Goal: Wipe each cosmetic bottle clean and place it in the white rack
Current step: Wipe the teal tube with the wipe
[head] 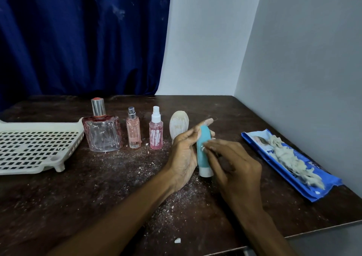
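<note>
While the left hand (184, 153) grips the teal tube (203, 153) upright on the dusty bench (98, 197), right hand (233, 163) pinched at its side, three pink bottles (133, 130) and pale oval bottle (177, 126) just behind, white rack (37, 144) far left, blue wipes packet (293, 163) right.

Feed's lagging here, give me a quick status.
Left hand gripping teal tube, upright on table. Right hand picking at its front. Four dusty bottles waiting; white rack empty. Nothing blocking.
</note>
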Tool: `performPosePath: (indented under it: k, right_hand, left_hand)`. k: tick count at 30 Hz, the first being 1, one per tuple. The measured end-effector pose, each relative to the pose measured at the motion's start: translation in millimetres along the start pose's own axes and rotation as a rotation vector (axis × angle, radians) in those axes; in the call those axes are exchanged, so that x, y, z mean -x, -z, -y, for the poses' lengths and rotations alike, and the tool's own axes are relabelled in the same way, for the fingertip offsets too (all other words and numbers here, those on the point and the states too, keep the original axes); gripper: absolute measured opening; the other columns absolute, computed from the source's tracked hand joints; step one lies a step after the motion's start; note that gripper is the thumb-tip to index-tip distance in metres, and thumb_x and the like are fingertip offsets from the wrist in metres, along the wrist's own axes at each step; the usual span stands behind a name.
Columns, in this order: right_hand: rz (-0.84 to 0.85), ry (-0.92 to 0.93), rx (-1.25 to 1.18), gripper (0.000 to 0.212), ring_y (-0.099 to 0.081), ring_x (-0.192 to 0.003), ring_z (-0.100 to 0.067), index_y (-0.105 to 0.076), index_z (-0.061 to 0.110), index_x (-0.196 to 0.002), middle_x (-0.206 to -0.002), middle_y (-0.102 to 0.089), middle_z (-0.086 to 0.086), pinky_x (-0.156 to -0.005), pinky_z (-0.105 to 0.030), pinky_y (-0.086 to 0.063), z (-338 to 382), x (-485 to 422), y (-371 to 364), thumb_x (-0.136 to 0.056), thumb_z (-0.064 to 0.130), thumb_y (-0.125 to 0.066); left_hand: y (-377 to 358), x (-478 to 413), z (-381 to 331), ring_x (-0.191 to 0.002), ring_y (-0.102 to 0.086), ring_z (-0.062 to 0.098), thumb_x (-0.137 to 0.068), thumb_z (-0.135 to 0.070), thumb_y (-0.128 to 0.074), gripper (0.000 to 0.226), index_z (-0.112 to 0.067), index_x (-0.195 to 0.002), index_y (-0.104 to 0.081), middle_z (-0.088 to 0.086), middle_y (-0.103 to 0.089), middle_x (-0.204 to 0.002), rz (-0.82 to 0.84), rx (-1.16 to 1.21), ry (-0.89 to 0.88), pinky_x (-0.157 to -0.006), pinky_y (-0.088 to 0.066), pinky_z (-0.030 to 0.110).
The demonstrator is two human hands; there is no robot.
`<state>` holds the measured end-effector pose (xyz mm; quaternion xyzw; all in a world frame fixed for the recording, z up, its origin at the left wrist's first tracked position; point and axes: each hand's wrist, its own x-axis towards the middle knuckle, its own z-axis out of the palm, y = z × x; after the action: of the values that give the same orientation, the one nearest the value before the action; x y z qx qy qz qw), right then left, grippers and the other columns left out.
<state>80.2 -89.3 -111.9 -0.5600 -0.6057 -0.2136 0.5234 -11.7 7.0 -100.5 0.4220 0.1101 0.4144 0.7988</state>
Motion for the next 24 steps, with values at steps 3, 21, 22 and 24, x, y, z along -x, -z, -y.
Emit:
performPosePath:
  k: [3,21,22,24]
  right_hand:
    - [0.078,0.031,-0.006,0.019,-0.067,-0.098,-0.010,-0.077,0.007,-0.097,-0.103,-0.073,-0.001,-0.091,-0.020,-0.052,0,4,3,-0.079,0.005,-0.080]
    - [-0.002,-0.061,0.019,0.016,-0.066,-0.094,-0.012,-0.075,0.009,-0.101,-0.101,-0.073,0.001,-0.084,-0.027,-0.053,9,-31,-4,-0.085,0.008,-0.074]
    - [-0.005,-0.073,0.021,0.016,-0.067,-0.093,-0.013,-0.075,0.009,-0.101,-0.100,-0.073,0.001,-0.082,-0.029,-0.054,8,-34,-5,-0.085,0.008,-0.074]
    - [-0.012,-0.090,0.017,0.013,-0.068,-0.091,-0.014,-0.075,0.009,-0.100,-0.099,-0.074,0.000,-0.078,-0.035,-0.057,7,-39,-5,-0.087,0.007,-0.073]
  left_hand:
    - [1,1,0,-0.089,-0.062,0.019,-0.102,-0.017,-0.039,0.035,-0.007,-0.128,-0.062,0.012,-0.066,-0.100,-0.015,-0.011,0.008,-0.086,-0.054,0.030]
    - [-1,4,-3,-0.103,-0.064,0.020,-0.094,-0.020,-0.045,0.038,-0.012,-0.126,-0.064,0.013,-0.070,-0.115,0.027,-0.033,-0.004,-0.104,-0.045,0.041]
    - [-2,5,-3,-0.103,-0.064,0.020,-0.097,-0.017,-0.043,0.035,-0.010,-0.124,-0.064,0.013,-0.070,-0.115,0.020,-0.050,-0.009,-0.102,-0.047,0.039]
    - [-2,6,-1,-0.097,-0.066,0.016,-0.102,-0.014,-0.039,0.031,-0.009,-0.116,-0.067,0.009,-0.072,-0.105,0.018,-0.102,-0.017,-0.094,-0.052,0.033]
